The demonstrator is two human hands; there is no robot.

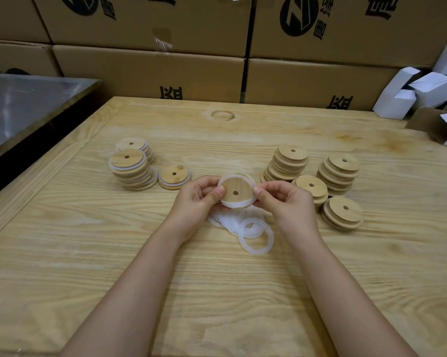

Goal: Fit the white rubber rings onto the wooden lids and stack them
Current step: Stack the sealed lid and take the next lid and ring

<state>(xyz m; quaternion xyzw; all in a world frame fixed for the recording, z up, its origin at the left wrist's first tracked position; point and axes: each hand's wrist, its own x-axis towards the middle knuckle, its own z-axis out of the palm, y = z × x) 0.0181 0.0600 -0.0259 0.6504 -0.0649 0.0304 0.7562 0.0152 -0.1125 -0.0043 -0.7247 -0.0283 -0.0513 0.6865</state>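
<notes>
"Seating the white ring (236, 203) all the way round: is that the point of this step?"

"I'd say so. The wooden lid (234, 189) is held up off the tabletop (88, 253) at the centre of the frame, just above the heap of loose rings (246, 228), and the ring already circles it. The band looks broader along the lower edge than at the top, so it may not be sitting level yet."

"So how to finish it cleanly?"

"Walk both thumbs round the rim in small presses, turning the lid between them, rather than yanking one side. Rubber stretched on one side tends to pop off the other. Check for a twist before letting go."

"And the hands?"

"The left grip (199, 199) pinches the lid's left edge, thumb (217, 194) on the face and fingers (203, 183) curled behind. The right grip (286, 202) pinches the right edge the same way, its thumb on the ring. Both forearms rise from the bottom of the frame and meet at the lid, wrists fairly straight."

"Where does it go afterwards?"

"Probably to the ringed piles (132, 168) at centre left, where a single ringed lid (174, 176) lies just beside them. The bare lids (339, 173) stand in stacks at centre right, so plenty remains."
</notes>
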